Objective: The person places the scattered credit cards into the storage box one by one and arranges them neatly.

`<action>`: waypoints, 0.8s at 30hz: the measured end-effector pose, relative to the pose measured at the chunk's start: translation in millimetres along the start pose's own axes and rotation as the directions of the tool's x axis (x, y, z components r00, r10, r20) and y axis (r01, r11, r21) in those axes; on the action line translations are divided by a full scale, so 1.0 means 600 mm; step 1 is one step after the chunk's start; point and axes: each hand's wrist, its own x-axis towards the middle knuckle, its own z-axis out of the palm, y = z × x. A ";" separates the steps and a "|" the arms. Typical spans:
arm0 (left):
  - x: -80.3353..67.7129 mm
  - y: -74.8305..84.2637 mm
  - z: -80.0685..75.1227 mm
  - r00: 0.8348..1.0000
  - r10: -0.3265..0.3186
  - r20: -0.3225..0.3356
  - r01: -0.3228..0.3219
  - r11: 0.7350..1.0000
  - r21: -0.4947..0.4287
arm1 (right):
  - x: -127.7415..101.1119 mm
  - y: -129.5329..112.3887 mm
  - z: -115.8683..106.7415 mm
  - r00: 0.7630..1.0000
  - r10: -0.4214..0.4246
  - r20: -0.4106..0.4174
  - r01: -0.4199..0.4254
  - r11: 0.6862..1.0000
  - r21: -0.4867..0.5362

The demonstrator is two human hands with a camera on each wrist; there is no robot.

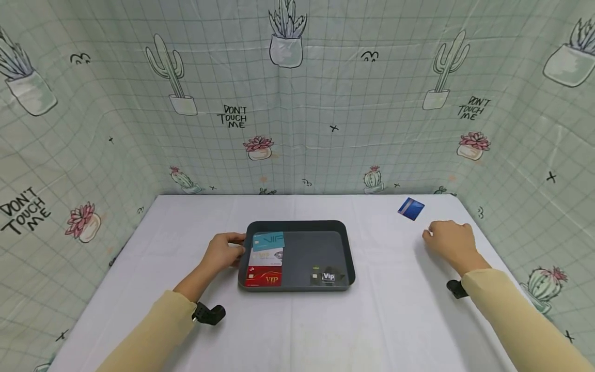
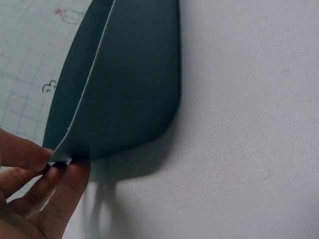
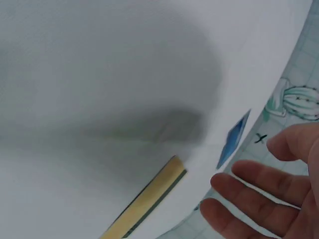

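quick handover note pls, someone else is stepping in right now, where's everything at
Left hand grips the left rim of the dark tray.
Right hand hovers open, holding nothing, near the blue card on the white table.
Done: teal card, white card, red card and black card lie in the tray.
Left: the blue card, outside it.

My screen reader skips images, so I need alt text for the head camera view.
A person's left hand grips the left edge of a dark grey tray holding four cards, on a white table. Their right hand rests on the table near a blue card lying outside the tray.
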 end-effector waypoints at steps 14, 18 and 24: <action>0.006 0.007 0.002 1.000 -0.013 -0.013 0.013 1.000 0.004 | -0.018 0.086 0.018 0.961 0.251 0.113 -0.263 0.959 0.108; 0.011 0.006 0.002 1.000 -0.011 -0.008 0.011 1.000 -0.003 | -0.016 0.092 0.022 0.957 0.274 0.091 -0.284 0.952 0.114; 0.009 0.005 -0.002 1.000 -0.027 -0.006 0.027 1.000 0.006 | -0.004 0.086 0.024 0.973 0.222 0.061 -0.227 0.969 0.098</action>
